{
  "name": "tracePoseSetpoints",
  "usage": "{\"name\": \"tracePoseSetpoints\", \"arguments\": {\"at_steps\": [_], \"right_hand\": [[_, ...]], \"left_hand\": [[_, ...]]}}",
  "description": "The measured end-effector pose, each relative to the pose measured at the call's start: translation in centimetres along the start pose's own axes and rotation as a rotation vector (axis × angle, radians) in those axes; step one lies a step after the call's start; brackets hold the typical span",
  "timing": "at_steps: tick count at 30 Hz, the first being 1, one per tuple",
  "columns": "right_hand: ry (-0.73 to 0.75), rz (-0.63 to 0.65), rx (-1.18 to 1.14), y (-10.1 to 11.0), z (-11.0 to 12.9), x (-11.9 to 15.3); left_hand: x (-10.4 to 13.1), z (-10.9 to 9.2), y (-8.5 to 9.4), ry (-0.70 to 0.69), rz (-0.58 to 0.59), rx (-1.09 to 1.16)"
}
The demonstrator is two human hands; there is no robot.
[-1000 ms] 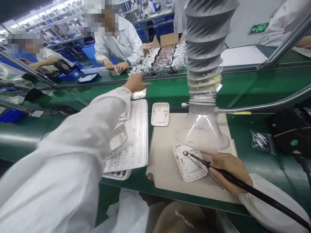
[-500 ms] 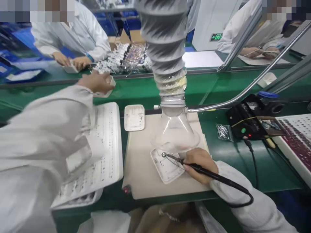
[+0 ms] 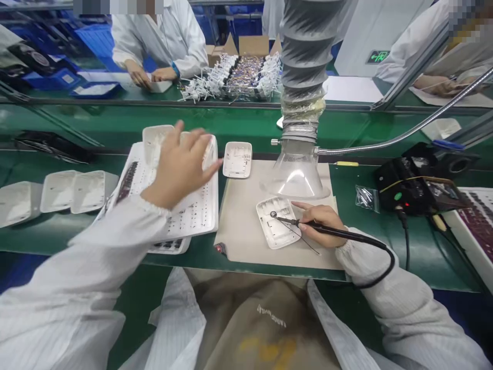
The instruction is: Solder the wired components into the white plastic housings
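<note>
My left hand (image 3: 179, 167) is raised with its fingers spread over a white foam tray (image 3: 198, 218) of small dark parts. Behind it, a white plastic shell (image 3: 154, 143) is partly hidden by the fingers. My right hand (image 3: 323, 222) grips the black handle of a soldering iron (image 3: 339, 232). The iron's front end reaches over another white shell (image 3: 280, 234), lying on the beige mat. At that end is a small round metal piece (image 3: 273, 214); whether it is joined to the iron I cannot tell. A thin wire slants away below it.
A clear fume hood (image 3: 296, 177) hangs from a grey hose above the mat. White shells (image 3: 57, 191) stand at left; one shell (image 3: 238, 160) lies at the mat's top left. A black soldering station (image 3: 419, 180) is at right. Across the green belt (image 3: 231, 123), co-workers sit.
My left hand has drawn back from the belt to the foam tray, opened, and no longer holds a white shell. My right hand keeps the iron over the shell. The view has shifted.
</note>
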State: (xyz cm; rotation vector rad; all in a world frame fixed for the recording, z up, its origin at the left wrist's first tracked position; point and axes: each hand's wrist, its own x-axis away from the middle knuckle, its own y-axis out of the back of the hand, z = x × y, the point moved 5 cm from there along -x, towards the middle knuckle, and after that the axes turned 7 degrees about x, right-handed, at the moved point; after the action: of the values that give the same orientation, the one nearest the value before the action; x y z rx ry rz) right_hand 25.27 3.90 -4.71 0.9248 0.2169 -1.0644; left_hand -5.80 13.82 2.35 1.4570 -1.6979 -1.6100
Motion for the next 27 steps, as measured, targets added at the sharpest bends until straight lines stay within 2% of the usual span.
{"name": "tracePoseSetpoints", "arguments": {"at_steps": [2,4,5,7,10,14,17,22,27], "right_hand": [[0.009,0.042,-0.024,0.1,-0.2,-0.2],[0.022,0.09,-0.041,0.1,-0.4,-0.4],[0.025,0.109,-0.049,0.1,-0.5,-0.5],[0.024,0.127,-0.064,-0.2,-0.7,-0.6],[0.024,0.136,-0.083,-0.7,-0.8,-0.5],[0.033,0.138,-0.084,-1.1,-0.7,-0.4],[0.021,0.133,-0.06,-1.0,-0.7,-0.5],[0.015,0.157,0.04,-1.0,-0.4,-0.8],[0.036,0.186,0.157,-1.1,0.0,-1.2]], "left_hand": [[3.2,-3.8,-1.0,-0.167,-0.027,0.077],[6.1,-7.3,-3.0,-0.342,0.05,0.192],[7.1,-8.6,-4.3,-0.396,0.105,0.24],[8.0,-10.0,-6.9,-0.414,0.21,0.307],[7.4,-10.3,-10.2,-0.345,0.312,0.386],[6.4,-9.8,-12.5,-0.264,0.352,0.492],[6.5,-9.6,-13.4,-0.26,0.349,0.567],[6.7,-9.0,-14.1,-0.288,0.244,0.631],[6.4,-9.1,-14.2,-0.256,0.299,0.621]]}}
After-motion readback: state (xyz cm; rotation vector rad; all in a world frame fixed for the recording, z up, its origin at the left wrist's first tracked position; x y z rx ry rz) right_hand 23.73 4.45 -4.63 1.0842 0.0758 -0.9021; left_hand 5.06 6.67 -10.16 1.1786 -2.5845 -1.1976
